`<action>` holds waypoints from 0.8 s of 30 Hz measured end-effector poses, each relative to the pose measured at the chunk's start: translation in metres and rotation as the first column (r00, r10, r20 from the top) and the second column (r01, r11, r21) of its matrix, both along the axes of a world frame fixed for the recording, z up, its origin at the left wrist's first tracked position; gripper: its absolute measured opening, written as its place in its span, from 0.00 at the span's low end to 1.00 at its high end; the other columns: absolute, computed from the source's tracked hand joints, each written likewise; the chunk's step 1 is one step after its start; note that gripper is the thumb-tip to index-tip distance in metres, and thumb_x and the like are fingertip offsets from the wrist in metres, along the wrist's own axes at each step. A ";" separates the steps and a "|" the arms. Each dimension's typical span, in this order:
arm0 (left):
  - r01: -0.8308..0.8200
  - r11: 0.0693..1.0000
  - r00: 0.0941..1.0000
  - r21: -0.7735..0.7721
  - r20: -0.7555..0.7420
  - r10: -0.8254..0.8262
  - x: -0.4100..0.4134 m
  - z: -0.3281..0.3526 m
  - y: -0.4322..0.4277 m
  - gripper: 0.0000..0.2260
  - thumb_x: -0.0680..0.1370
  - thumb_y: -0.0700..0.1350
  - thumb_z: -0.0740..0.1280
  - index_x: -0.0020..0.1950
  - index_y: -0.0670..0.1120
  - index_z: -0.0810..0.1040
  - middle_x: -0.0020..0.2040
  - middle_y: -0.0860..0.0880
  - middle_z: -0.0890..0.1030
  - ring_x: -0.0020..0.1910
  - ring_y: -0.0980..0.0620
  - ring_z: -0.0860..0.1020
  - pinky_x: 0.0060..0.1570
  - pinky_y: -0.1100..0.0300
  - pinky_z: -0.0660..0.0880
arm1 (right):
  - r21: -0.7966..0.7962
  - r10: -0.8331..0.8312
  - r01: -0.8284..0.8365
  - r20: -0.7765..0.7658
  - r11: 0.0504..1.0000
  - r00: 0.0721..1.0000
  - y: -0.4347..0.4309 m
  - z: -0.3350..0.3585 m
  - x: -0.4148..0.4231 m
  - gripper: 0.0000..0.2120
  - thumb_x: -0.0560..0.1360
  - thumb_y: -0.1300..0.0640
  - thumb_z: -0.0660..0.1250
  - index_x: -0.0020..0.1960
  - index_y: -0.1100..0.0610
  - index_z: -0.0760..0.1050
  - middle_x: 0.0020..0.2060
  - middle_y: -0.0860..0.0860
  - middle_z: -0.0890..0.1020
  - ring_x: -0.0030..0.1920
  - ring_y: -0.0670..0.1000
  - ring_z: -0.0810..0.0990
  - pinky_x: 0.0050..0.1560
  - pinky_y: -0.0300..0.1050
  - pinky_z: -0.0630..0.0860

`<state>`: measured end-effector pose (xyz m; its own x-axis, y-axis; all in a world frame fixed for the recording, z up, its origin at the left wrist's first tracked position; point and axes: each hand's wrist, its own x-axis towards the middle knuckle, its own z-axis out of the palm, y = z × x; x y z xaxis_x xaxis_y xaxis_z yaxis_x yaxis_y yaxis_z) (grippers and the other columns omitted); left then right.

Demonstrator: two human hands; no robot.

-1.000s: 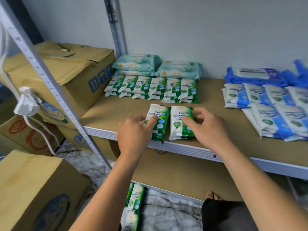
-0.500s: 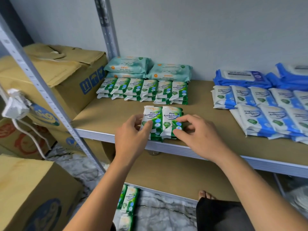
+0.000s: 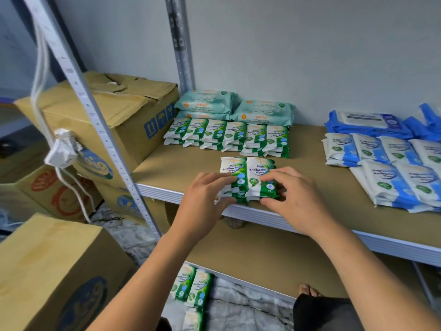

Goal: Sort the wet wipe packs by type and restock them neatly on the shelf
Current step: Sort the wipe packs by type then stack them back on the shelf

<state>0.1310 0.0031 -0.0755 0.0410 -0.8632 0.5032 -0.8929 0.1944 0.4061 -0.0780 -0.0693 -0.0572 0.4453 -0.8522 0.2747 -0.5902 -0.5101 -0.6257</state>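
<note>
I am squaring two small stacks of green packs [image 3: 248,168] near the front edge of the shelf [image 3: 167,168], left hand [image 3: 205,197] and right hand [image 3: 293,199] each with a grip curled round one stack, and I am judging that next they need an even push back toward the green row [image 3: 235,134].

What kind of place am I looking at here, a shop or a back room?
Probably a stockroom: a bare metal rack shelf, pine antibacterial wipe packs and blue antibacterial wipe packs laid out in sorted stacks, and worn cardboard cartons piled beside the rack.
</note>
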 end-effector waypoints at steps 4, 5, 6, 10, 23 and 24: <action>-0.086 0.996 0.995 -0.033 0.043 0.087 0.024 0.000 0.011 0.19 0.73 0.46 0.77 0.64 0.49 0.82 0.60 0.53 0.82 0.56 0.50 0.77 0.55 0.65 0.68 | -0.036 0.043 -0.042 0.024 0.998 0.999 0.004 -0.004 0.033 0.21 0.69 0.59 0.79 0.60 0.50 0.81 0.61 0.48 0.78 0.58 0.51 0.78 0.62 0.50 0.76; -0.110 0.993 0.993 -0.033 0.048 0.111 0.031 0.001 0.015 0.19 0.73 0.46 0.77 0.64 0.50 0.82 0.60 0.53 0.82 0.56 0.50 0.77 0.54 0.64 0.69 | -0.043 0.057 -0.056 0.034 0.998 0.998 0.005 -0.005 0.042 0.21 0.69 0.59 0.78 0.61 0.50 0.81 0.61 0.48 0.78 0.59 0.51 0.77 0.62 0.48 0.75; -0.132 0.991 0.989 -0.034 0.057 0.134 0.039 0.002 0.018 0.19 0.73 0.46 0.77 0.64 0.50 0.82 0.60 0.54 0.82 0.56 0.50 0.77 0.54 0.63 0.70 | -0.049 0.071 -0.069 0.042 0.996 0.997 0.006 -0.006 0.052 0.21 0.69 0.59 0.78 0.61 0.50 0.81 0.61 0.48 0.78 0.59 0.51 0.77 0.62 0.47 0.74; -0.215 0.976 0.970 -0.045 0.104 0.219 0.072 0.006 0.029 0.20 0.72 0.47 0.78 0.63 0.52 0.82 0.59 0.54 0.83 0.55 0.49 0.79 0.50 0.56 0.75 | -0.058 0.117 -0.114 0.037 0.992 0.992 0.007 -0.009 0.091 0.20 0.71 0.57 0.77 0.62 0.49 0.80 0.63 0.47 0.77 0.61 0.50 0.76 0.62 0.42 0.71; -0.335 0.939 0.916 0.074 0.260 0.307 0.147 0.026 -0.012 0.18 0.73 0.44 0.77 0.61 0.48 0.80 0.54 0.48 0.83 0.51 0.44 0.79 0.47 0.52 0.75 | -0.126 0.174 -0.180 -0.052 0.976 0.983 -0.034 -0.013 0.181 0.21 0.74 0.53 0.74 0.66 0.51 0.78 0.62 0.51 0.77 0.62 0.53 0.75 0.63 0.44 0.69; -0.342 0.936 0.909 0.078 0.279 0.309 0.150 0.026 -0.020 0.18 0.73 0.43 0.76 0.62 0.47 0.79 0.53 0.47 0.82 0.49 0.43 0.79 0.45 0.51 0.75 | -0.132 0.170 -0.177 -0.062 0.975 0.984 -0.039 -0.014 0.185 0.21 0.74 0.53 0.74 0.66 0.51 0.78 0.62 0.51 0.77 0.62 0.53 0.75 0.62 0.43 0.69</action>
<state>0.2811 -0.0166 -0.0498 0.2132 -0.8792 0.4261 -0.9747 -0.1614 0.1546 0.1068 -0.1083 -0.0713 0.5990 -0.7171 0.3563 -0.5144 -0.6857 -0.5150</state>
